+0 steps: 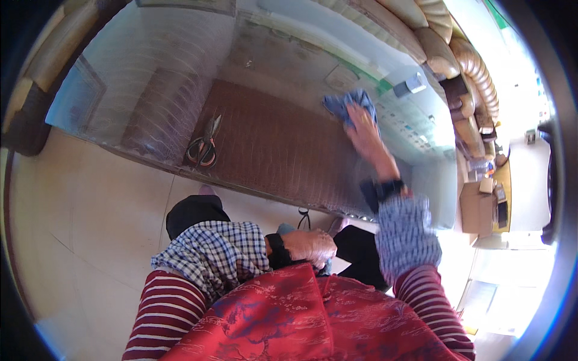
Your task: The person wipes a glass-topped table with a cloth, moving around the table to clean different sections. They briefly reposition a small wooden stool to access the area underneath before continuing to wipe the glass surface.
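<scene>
My right hand (363, 131) lies on a crumpled blue cloth (347, 103), which is pressed against the glossy top of a low table (275, 140). That hand is slightly blurred, and the cloth shows beyond its fingers. My left hand (311, 245) is held near my lap, its fingers curled; a bit of grey-blue material (285, 229) shows beside it, and whether the hand holds it cannot be made out. On the brown part of the table, to the left, lies a pair of scissors (205, 146) with black and orange handles, blades pointing away from me.
A small white box-like object (415, 83) stands on the table's far right part. Tan leather sofas (472, 67) stand beyond the table. At the right are a cardboard box (476, 207) and several small items. Pale floor tiles (104, 203) lie at the near left.
</scene>
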The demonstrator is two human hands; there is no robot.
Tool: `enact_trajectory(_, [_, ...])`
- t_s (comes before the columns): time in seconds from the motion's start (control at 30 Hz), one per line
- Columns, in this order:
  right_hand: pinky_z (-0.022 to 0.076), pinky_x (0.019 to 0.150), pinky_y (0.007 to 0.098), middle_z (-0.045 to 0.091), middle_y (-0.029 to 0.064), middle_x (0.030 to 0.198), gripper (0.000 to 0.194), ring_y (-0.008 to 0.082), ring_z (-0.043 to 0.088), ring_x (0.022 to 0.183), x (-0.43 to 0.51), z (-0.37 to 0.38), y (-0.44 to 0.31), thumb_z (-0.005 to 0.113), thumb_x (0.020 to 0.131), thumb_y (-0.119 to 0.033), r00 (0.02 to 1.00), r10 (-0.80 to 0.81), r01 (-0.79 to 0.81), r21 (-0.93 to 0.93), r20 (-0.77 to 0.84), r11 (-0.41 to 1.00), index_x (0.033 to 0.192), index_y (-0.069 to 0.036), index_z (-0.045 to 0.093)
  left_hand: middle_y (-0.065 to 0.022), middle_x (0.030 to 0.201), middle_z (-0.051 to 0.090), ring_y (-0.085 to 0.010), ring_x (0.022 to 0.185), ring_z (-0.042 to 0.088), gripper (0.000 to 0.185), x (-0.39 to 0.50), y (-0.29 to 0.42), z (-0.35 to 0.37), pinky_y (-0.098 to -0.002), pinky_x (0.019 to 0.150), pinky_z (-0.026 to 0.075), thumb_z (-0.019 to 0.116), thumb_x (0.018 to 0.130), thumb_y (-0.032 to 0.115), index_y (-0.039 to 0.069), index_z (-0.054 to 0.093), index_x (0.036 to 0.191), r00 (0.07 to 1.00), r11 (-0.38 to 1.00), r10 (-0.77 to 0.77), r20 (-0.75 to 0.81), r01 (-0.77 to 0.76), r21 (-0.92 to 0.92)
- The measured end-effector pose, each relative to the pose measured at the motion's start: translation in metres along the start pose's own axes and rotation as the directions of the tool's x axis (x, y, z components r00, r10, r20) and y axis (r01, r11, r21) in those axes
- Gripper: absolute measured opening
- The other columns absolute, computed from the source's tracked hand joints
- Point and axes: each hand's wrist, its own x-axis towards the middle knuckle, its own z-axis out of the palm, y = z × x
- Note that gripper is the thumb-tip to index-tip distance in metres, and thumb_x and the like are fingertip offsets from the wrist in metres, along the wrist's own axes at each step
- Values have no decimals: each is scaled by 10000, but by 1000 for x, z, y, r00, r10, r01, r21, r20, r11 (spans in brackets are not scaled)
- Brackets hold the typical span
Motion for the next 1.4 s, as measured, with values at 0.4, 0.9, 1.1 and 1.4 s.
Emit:
enact_trajectory(0.4, [226, 1052, 636, 251, 118, 1523, 587, 398, 245, 1377, 19, 21, 42, 489, 931, -325, 986, 143, -145, -26, -88, 989, 1463, -193, 278, -174, 785, 647, -348, 762, 630, 212, 33, -6, 10, -442, 708, 497, 679, 699, 155, 32, 656, 871, 1000, 992, -1, -11, 3, 126])
enact_trajectory(0.9, [211, 1130, 474, 319, 98, 1499, 682, 309, 275, 1393, -110, 15, -16, 572, 727, 44, 966, -257, 257, 174, -23, 951, 1365, -171, 467, -189, 807, 648, -365, 820, 630, 250, 51, 6, 2, -451, 726, 492, 716, 707, 201, 36, 658, 885, 980, 985, -151, 126, 139, 99])
enact_trajectory(1.1, [227, 1116, 477, 348, 186, 1459, 495, 367, 271, 1373, -52, 24, 141, 425, 943, -256, 967, 238, -247, -115, -89, 962, 1404, -82, 383, -190, 802, 645, -355, 810, 638, 263, 31, 10, -1, -438, 736, 499, 723, 691, 188, 20, 660, 883, 996, 996, -87, -15, 86, -27])
enact_trajectory(1.4, [131, 1050, 694, 253, 111, 1526, 652, 368, 201, 1406, 174, 60, -108, 508, 862, -548, 988, -23, 42, 116, -155, 992, 1419, -237, 374, -139, 888, 685, -310, 855, 648, 325, 65, -9, 16, -418, 756, 512, 703, 685, 259, 78, 687, 954, 927, 912, -274, 257, 165, 377])
